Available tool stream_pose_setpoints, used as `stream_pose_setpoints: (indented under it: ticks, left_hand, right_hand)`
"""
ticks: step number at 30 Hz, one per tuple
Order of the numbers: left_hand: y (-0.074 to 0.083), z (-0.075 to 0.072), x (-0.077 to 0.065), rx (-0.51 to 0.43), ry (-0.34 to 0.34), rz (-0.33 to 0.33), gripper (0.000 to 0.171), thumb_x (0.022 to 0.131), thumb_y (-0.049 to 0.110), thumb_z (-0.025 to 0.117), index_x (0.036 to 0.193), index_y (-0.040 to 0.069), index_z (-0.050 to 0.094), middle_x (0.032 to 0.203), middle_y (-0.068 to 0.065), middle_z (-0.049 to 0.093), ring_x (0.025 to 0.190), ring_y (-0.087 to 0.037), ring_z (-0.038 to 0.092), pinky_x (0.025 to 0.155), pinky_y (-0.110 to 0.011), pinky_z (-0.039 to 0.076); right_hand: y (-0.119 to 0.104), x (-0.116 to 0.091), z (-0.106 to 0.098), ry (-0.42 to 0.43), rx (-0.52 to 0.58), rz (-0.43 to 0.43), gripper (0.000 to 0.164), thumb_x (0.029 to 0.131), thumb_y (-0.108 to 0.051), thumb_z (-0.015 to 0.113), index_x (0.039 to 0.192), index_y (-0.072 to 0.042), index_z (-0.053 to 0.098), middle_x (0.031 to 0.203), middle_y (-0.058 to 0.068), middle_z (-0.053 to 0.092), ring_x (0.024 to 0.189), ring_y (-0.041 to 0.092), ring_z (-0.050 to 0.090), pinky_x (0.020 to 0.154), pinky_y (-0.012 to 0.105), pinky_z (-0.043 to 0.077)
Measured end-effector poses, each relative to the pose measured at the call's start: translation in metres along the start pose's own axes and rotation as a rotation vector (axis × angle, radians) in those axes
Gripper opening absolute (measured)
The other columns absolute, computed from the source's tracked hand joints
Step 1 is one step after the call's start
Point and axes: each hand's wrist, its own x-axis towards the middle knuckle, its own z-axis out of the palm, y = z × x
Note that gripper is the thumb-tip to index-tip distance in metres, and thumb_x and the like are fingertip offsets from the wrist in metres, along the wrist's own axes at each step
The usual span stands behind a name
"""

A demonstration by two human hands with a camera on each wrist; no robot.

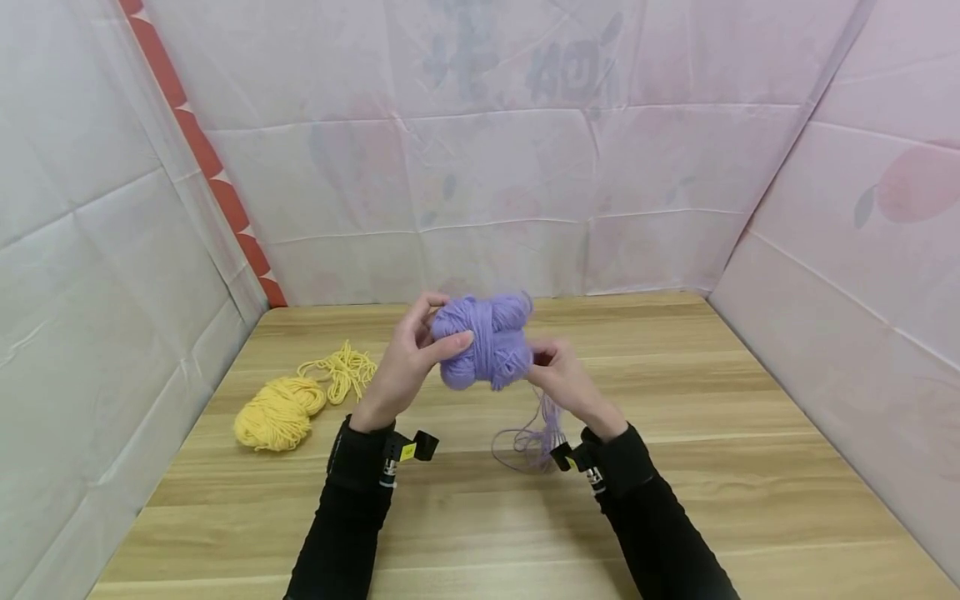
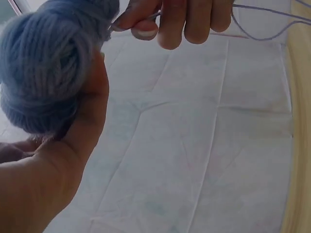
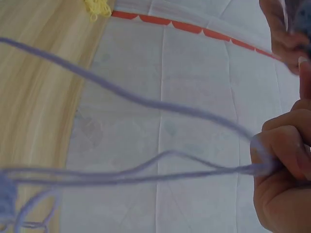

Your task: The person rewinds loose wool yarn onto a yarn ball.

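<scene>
A purple yarn skein (image 1: 487, 342), bound around its middle, is held up above the table. My left hand (image 1: 405, 362) grips its left side, the thumb lying across the front. At the skein's right end my right hand (image 1: 562, 379) pinches a strand of yarn; in the left wrist view that strand (image 2: 156, 15) shows between its thumb and finger. Loose purple yarn (image 1: 536, 437) trails from the right hand down to the tabletop in loops. The right wrist view shows several strands (image 3: 146, 102) running from the curled right fingers (image 3: 286, 145).
On the left of the wooden table (image 1: 465, 533) lies a yellow yarn skein (image 1: 281, 412), with a loose yellow tangle (image 1: 345, 371) beside it. Pale cloth walls (image 1: 495, 183) enclose the table at the back and both sides.
</scene>
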Motion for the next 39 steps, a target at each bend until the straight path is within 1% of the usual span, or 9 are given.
stream_pose_setpoints:
  ticks: [5,7,11,13,17,23,31,36,39]
  left_hand:
    - [0.001,0.001,-0.001,0.051,-0.174,-0.035,0.047,0.086,0.018,0.071,0.126,0.015,0.048,0.122,-0.013,0.057,0.104,-0.026,0.062,0.086,-0.043,0.057]
    - [0.001,0.002,-0.001,0.096,-0.223,-0.048,0.048,0.085,0.020,0.073,0.126,0.016,0.049,0.124,-0.014,0.057,0.106,-0.028,0.062,0.086,-0.044,0.057]
    - [-0.002,0.003,-0.001,0.234,-0.249,-0.081,0.046,0.083,0.022,0.075,0.124,0.022,0.053,0.121,-0.011,0.057,0.106,-0.027,0.061,0.083,-0.040,0.058]
    - [-0.005,0.003,0.001,0.303,-0.237,-0.079,0.046,0.083,0.022,0.075,0.124,0.022,0.054,0.119,-0.010,0.058,0.105,-0.026,0.062,0.081,-0.038,0.058]
    - [-0.011,0.004,0.005,0.440,-0.174,-0.054,0.045,0.082,0.021,0.076,0.122,0.018,0.056,0.115,-0.012,0.061,0.098,-0.025,0.063,0.074,-0.032,0.059]
    - [-0.012,0.005,0.008,0.524,-0.010,-0.061,0.046,0.081,0.024,0.077,0.122,0.015,0.056,0.112,-0.012,0.064,0.095,-0.025,0.065,0.073,-0.033,0.059]
    - [-0.013,0.003,0.009,0.372,0.245,-0.058,0.048,0.083,0.029,0.075,0.120,0.012,0.051,0.114,-0.013,0.061,0.099,-0.029,0.066,0.076,-0.037,0.060]
    - [-0.012,0.001,0.010,0.261,0.364,-0.009,0.047,0.085,0.026,0.074,0.119,0.007,0.049,0.115,-0.014,0.061,0.101,-0.028,0.065,0.082,-0.039,0.058]
    - [-0.012,0.000,0.011,0.184,0.411,0.015,0.045,0.085,0.023,0.073,0.118,0.005,0.048,0.113,-0.014,0.061,0.098,-0.026,0.064,0.084,-0.039,0.057]
  right_hand:
    - [-0.002,-0.002,-0.013,0.040,-0.039,0.066,0.014,0.087,0.006,0.054,0.076,0.002,0.061,0.063,-0.011,0.049,0.058,0.004,0.041,0.054,0.018,0.035]
    - [-0.004,-0.003,-0.017,0.049,-0.036,0.087,0.015,0.089,0.003,0.055,0.077,-0.004,0.062,0.065,-0.010,0.054,0.060,0.005,0.047,0.056,0.019,0.040]
    - [-0.008,-0.002,-0.018,0.085,-0.018,0.119,0.015,0.094,-0.015,0.062,0.081,-0.008,0.065,0.072,-0.009,0.060,0.066,0.007,0.052,0.060,0.020,0.043]
    - [-0.009,-0.002,-0.018,0.118,-0.004,0.130,0.019,0.095,-0.023,0.062,0.084,-0.007,0.065,0.067,-0.007,0.054,0.061,0.008,0.047,0.055,0.021,0.039]
    - [-0.012,-0.004,-0.017,0.162,0.038,0.099,0.024,0.096,-0.024,0.061,0.091,-0.001,0.063,0.059,-0.005,0.037,0.052,0.012,0.032,0.050,0.026,0.028]
    - [-0.020,-0.010,-0.014,0.135,0.052,-0.021,0.020,0.097,-0.015,0.057,0.103,0.003,0.065,0.058,-0.004,0.035,0.048,0.015,0.027,0.045,0.031,0.023]
    - [-0.031,-0.012,-0.003,0.026,-0.021,-0.123,0.020,0.098,-0.011,0.055,0.105,0.004,0.065,0.064,-0.002,0.047,0.051,0.011,0.038,0.043,0.028,0.032]
    - [-0.028,-0.009,0.005,-0.053,-0.026,-0.138,0.014,0.096,-0.008,0.056,0.102,-0.004,0.069,0.067,0.008,0.053,0.050,0.011,0.042,0.041,0.025,0.036]
    - [-0.026,-0.008,0.009,-0.096,-0.021,-0.128,0.014,0.095,-0.006,0.057,0.102,-0.004,0.069,0.068,0.013,0.055,0.048,0.011,0.042,0.040,0.025,0.035]
